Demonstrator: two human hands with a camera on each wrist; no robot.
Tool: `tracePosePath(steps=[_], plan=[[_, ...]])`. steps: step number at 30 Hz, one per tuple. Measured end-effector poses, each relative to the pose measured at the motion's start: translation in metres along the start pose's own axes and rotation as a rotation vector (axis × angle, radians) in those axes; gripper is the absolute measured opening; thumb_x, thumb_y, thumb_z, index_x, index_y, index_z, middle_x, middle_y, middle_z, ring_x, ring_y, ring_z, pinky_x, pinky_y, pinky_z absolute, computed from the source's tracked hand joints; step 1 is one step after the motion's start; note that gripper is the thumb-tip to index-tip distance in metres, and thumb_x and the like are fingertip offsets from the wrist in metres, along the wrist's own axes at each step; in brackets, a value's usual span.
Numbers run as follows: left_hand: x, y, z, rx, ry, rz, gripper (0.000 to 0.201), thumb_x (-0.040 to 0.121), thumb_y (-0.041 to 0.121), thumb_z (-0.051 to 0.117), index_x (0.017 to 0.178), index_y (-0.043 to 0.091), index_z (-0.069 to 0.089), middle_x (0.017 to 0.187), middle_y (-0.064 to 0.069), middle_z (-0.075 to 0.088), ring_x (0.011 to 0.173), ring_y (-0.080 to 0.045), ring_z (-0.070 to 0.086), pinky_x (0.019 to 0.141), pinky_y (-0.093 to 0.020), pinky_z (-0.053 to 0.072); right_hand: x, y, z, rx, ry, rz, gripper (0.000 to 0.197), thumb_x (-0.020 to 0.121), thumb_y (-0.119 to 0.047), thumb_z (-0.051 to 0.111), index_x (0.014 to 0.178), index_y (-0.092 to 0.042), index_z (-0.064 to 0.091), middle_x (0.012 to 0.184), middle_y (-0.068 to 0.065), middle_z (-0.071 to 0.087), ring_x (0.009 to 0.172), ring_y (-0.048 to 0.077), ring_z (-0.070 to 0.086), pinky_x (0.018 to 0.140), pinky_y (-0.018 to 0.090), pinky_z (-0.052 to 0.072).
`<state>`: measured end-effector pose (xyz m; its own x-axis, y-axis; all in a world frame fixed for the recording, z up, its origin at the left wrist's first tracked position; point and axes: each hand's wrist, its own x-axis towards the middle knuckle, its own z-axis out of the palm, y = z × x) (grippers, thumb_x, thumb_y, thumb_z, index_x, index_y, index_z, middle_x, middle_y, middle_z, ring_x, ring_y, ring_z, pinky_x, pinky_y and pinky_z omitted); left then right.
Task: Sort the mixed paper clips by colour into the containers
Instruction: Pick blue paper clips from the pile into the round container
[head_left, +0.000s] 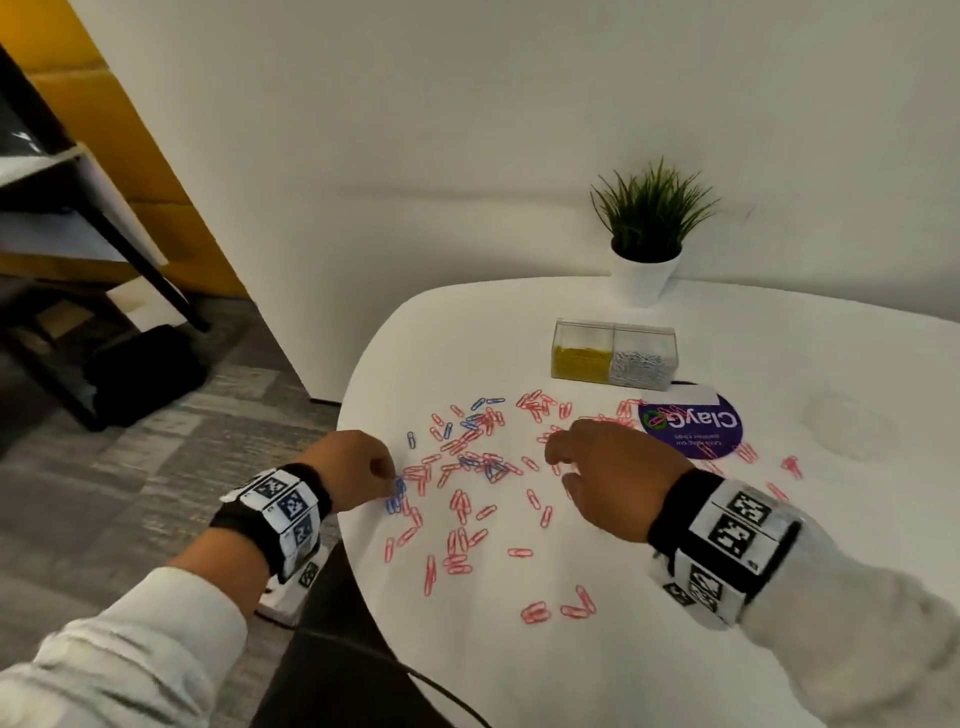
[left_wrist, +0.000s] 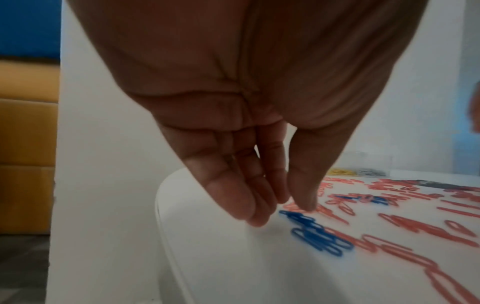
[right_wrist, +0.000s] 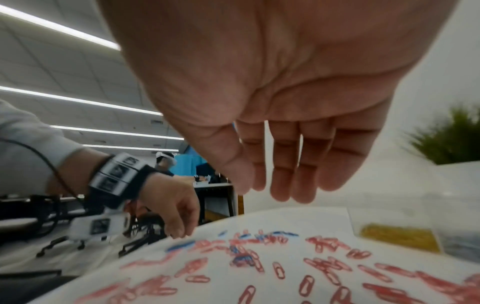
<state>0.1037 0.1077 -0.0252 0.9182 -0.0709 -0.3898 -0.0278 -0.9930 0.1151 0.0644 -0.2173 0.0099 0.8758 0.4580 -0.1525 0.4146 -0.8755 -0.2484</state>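
Blue paper clips (left_wrist: 318, 236): a small cluster is lying on the table (head_left: 649, 649) right under the fingertips of my left hand (head_left: 358, 470), near the table's rounded edge; more blue ones are sitting mixed among the pink further out between my two hands.

Pink paper clips (head_left: 460, 506): these are spreading loosely across the table between, beneath and beyond both hands, some single, some in little heaps.

Left hand: I am holding it fingers-down over the blue cluster, fingers straight and close together, gripping nothing.

Right hand (head_left: 618, 475): I am hovering it above the pink scatter, fingers relaxed and slightly spread, carrying nothing.

Clear container (head_left: 613, 358): it is standing beyond my right hand, its left compartment holding yellow clips, its right one silver clips.

Purple round sticker (head_left: 691, 423): it is lying just past my right hand.

Potted plant (head_left: 647, 234): it is standing behind the container.
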Motion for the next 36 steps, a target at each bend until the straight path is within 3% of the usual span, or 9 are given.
tracePosePath(steps=[6, 10, 18, 21, 23, 28, 31, 34, 36], plan=[[0.003, -0.005, 0.006, 0.033, -0.022, 0.026, 0.033, 0.076, 0.058, 0.071, 0.096, 0.031, 0.071, 0.093, 0.015, 0.066, 0.089, -0.01, 0.061, 0.083, -0.032, 0.055, 0.088, -0.028, 0.019, -0.062, -0.147, 0.018, 0.017, 0.093, -0.014, 0.049, 0.103, -0.022, 0.062, 0.102, 0.002, 0.062, 0.091, 0.023, 0.058, 0.074, 0.03, 0.047], [0.003, -0.011, 0.016, -0.043, 0.035, 0.039, 0.016, 0.084, 0.043, 0.067, 0.095, 0.032, 0.071, 0.09, 0.016, 0.063, 0.088, -0.008, 0.059, 0.082, -0.029, 0.055, 0.105, -0.035, 0.035, -0.036, -0.156, 0.041, 0.011, 0.094, -0.026, 0.057, 0.103, -0.022, 0.062, 0.103, 0.0, 0.062, 0.094, 0.022, 0.059, 0.079, 0.033, 0.05], [0.005, -0.022, 0.028, -0.206, 0.108, 0.053, 0.011, 0.091, 0.027, 0.056, 0.085, 0.029, 0.066, 0.086, 0.012, 0.064, 0.079, -0.007, 0.059, 0.067, -0.023, 0.048, 0.105, -0.016, 0.052, 0.165, -0.142, 0.188, 0.006, 0.095, -0.02, 0.055, 0.095, -0.02, 0.062, 0.099, -0.001, 0.063, 0.092, 0.019, 0.059, 0.08, 0.032, 0.05], [0.006, -0.024, 0.028, -0.226, 0.122, 0.051, 0.008, 0.092, 0.03, 0.057, 0.088, 0.03, 0.064, 0.088, 0.012, 0.064, 0.081, -0.008, 0.059, 0.07, -0.024, 0.049, 0.102, -0.003, 0.053, 0.232, -0.111, 0.219, 0.016, 0.09, -0.013, 0.058, 0.088, -0.029, 0.057, 0.098, -0.005, 0.061, 0.092, 0.018, 0.058, 0.08, 0.03, 0.049], [0.006, -0.022, 0.028, -0.212, 0.14, 0.024, 0.007, 0.091, 0.036, 0.061, 0.088, 0.03, 0.061, 0.087, 0.01, 0.063, 0.08, -0.009, 0.059, 0.069, -0.025, 0.049, 0.099, 0.002, 0.052, 0.258, -0.098, 0.234, 0.022, 0.087, -0.01, 0.059, 0.091, -0.032, 0.056, 0.101, -0.006, 0.058, 0.094, 0.017, 0.057, 0.085, 0.031, 0.049], [0.007, -0.016, 0.018, -0.043, 0.127, -0.12, 0.046, 0.091, 0.059, 0.054, 0.081, 0.016, 0.068, 0.077, -0.001, 0.068, 0.071, -0.016, 0.063, 0.065, -0.03, 0.054, 0.095, 0.0, 0.05, 0.184, -0.052, 0.19, 0.019, 0.091, -0.013, 0.049, 0.098, -0.029, 0.057, 0.106, -0.004, 0.059, 0.094, 0.019, 0.057, 0.086, 0.035, 0.051], [0.007, -0.015, 0.019, -0.058, 0.127, -0.102, 0.023, 0.087, 0.049, 0.064, 0.083, 0.026, 0.064, 0.084, 0.006, 0.064, 0.078, -0.013, 0.059, 0.071, -0.031, 0.054, 0.093, -0.009, 0.052, 0.125, -0.024, 0.105, 0.011, 0.096, -0.028, 0.051, 0.103, -0.03, 0.059, 0.104, -0.005, 0.056, 0.094, 0.019, 0.057, 0.085, 0.035, 0.05], [0.006, -0.01, 0.025, -0.111, 0.159, -0.062, 0.002, 0.088, 0.032, 0.064, 0.087, 0.031, 0.064, 0.089, 0.01, 0.063, 0.084, -0.013, 0.059, 0.077, -0.032, 0.055, 0.095, -0.022, 0.056, 0.034, -0.088, 0.036, 0.02, 0.097, -0.036, 0.054, 0.113, -0.026, 0.06, 0.11, -0.003, 0.054, 0.098, 0.02, 0.056, 0.085, 0.033, 0.047], [0.007, -0.007, 0.027, -0.081, 0.163, -0.039, 0.012, 0.089, 0.024, 0.056, 0.089, 0.032, 0.065, 0.091, 0.011, 0.063, 0.085, -0.013, 0.059, 0.076, -0.031, 0.055, 0.098, -0.025, 0.06, -0.018, -0.091, 0.031, 0.019, 0.098, -0.029, 0.053, 0.114, -0.02, 0.06, 0.113, 0.001, 0.056, 0.099, 0.022, 0.058, 0.083, 0.034, 0.048]])
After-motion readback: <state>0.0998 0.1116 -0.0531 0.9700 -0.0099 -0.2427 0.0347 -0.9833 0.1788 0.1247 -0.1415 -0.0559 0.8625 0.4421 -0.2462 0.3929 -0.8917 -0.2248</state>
